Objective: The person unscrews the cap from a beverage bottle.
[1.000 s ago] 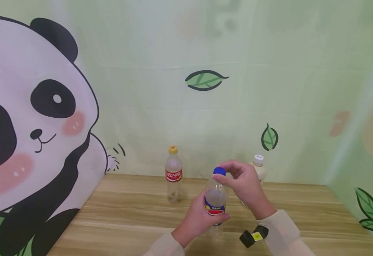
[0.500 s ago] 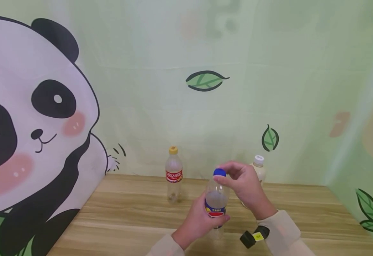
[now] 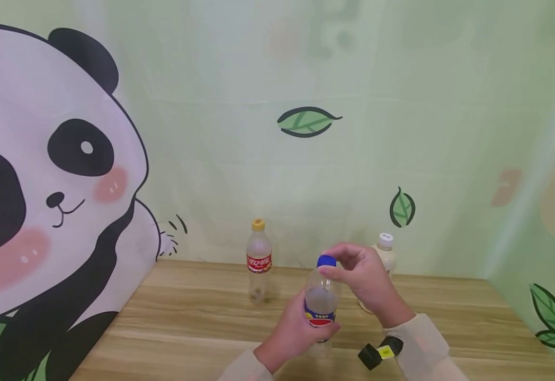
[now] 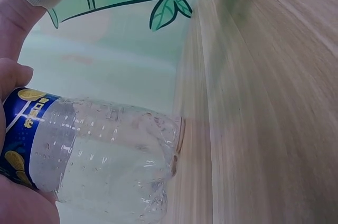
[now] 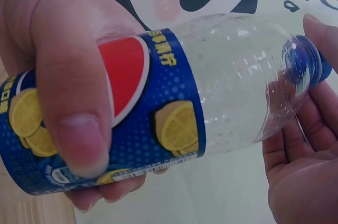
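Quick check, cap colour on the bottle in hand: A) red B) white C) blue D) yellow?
C: the right hand pinches a blue cap on the bottle that the left hand grips by its label; the yellow-capped bottle and white-capped bottle stand behind on the table.

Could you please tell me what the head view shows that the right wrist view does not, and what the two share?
Only the head view shows the wooden table, the yellow-capped bottle and the white-capped bottle standing near the wall behind. Only the right wrist view shows the label's lemon slices up close and droplets inside the clear wall. Both show the left hand gripping the blue-labelled bottle at its label, and the right hand with its fingers around the blue cap.
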A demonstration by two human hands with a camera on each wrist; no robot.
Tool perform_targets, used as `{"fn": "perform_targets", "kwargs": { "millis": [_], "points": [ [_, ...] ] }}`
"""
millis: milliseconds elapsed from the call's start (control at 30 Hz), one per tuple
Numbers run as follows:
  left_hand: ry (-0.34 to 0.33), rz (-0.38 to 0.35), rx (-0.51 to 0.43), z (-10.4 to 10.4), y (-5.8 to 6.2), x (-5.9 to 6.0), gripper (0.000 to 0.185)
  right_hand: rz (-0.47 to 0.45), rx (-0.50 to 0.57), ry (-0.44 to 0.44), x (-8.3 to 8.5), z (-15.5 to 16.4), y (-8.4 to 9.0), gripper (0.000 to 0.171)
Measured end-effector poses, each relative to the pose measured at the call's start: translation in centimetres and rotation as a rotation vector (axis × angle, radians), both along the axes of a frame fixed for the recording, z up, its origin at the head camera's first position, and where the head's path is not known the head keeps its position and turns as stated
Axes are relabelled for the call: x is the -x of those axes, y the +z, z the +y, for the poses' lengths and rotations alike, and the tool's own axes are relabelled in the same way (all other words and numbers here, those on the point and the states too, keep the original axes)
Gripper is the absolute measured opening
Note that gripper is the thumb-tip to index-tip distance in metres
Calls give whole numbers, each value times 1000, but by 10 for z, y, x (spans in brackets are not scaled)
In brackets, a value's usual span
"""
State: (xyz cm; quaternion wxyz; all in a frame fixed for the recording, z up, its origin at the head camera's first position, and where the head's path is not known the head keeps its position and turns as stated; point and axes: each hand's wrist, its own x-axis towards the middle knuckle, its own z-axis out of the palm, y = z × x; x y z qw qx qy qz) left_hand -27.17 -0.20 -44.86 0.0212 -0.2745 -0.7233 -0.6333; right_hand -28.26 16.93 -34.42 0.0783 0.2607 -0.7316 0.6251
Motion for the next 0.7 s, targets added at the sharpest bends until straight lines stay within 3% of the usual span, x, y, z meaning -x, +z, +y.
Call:
{"fn": "perform_targets", "kwargs": {
  "millis": [200, 400, 533, 600, 700],
  "points": [
    [-25, -30, -1, -1, 0, -1, 63, -28, 26, 85, 1, 3, 0, 14],
    [-93, -24, -10, -4, -1, -2, 58, -28, 36, 213, 5, 8, 0, 19],
    [-103, -31, 5, -4, -2, -2, 57, -38, 56, 291, 8, 10, -2, 21],
    [-89, -38, 10, -4, -2, -3, 57, -46, 56, 290, 8, 10, -3, 21],
    [-67, -58, 7, -3, -2, -3, 58, -42, 29, 223, 6, 8, -3, 17]
  ]
}}
